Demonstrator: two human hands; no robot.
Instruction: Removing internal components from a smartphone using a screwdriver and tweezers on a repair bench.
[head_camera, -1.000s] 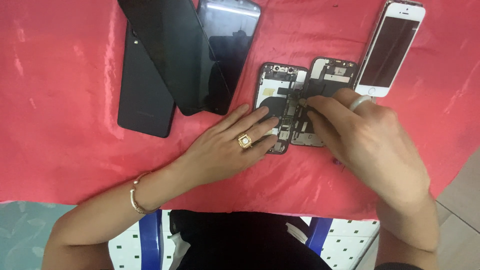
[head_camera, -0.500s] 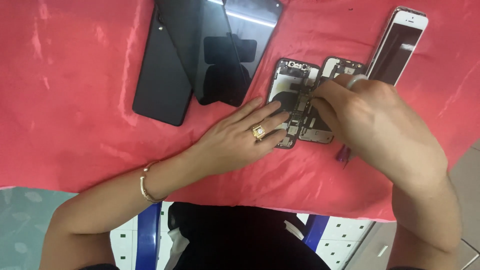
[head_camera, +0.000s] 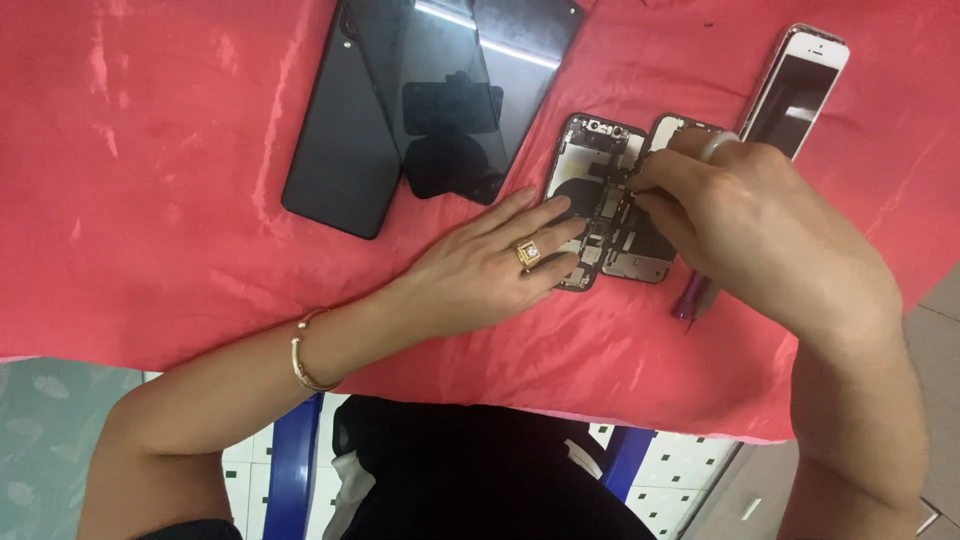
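Observation:
An opened phone (head_camera: 598, 190) lies on the red cloth (head_camera: 150, 180), its inner boards and cables exposed. My left hand (head_camera: 490, 262), with a gold ring, lies flat with its fingers pressing the lower left part of the opened phone. My right hand (head_camera: 760, 225) hovers over the phone's right half, fingertips pinched at a small part near its middle. Whether the fingers hold a tiny piece is too small to tell. A purple-tipped tool (head_camera: 692, 300) lies under my right hand.
Two dark phones or screen panels (head_camera: 440, 110) overlap at the back centre. A white-framed phone (head_camera: 800, 85) lies at the back right. The cloth's front edge runs just before my body, with a blue chair frame (head_camera: 295, 470) below.
The view has shifted, so everything sits further right in the frame. My right hand's fingers have moved up toward the phone's middle. My left hand stays pressed on the phone.

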